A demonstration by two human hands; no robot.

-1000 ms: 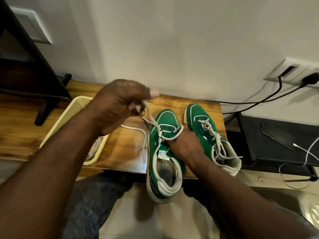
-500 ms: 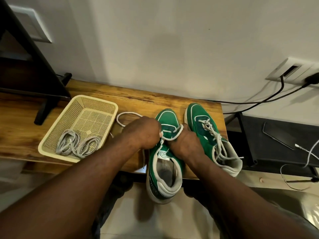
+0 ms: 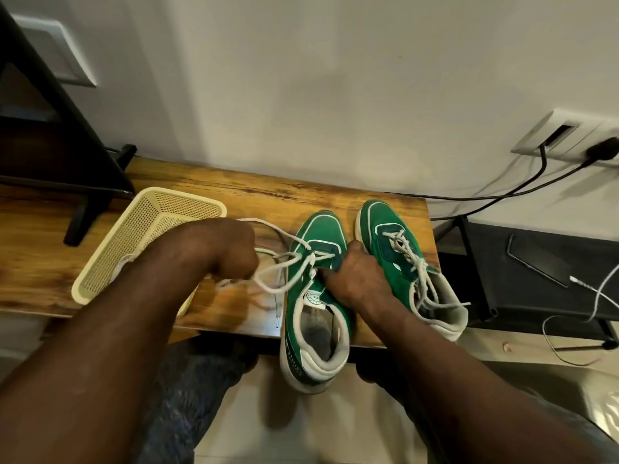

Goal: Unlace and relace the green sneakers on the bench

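Green sneakers stand side by side, toes to the wall, at the right end of the wooden bench. To their left on the bench lies a cream mesh basket. The left forearm covers most of it, and only a bit of pale cord shows inside.

The left sneaker overhangs the bench's front edge at the heel. Its upper eyelets are unlaced. The right sneaker is loosely laced to the top.

The left hand is beside the left sneaker, fingers curled tight around a white lace that runs from the lowest eyelets and loops over the bench. The right hand grips the left sneaker. Its thumb presses by the lace crossing, and its fingers curl down between the two sneakers.
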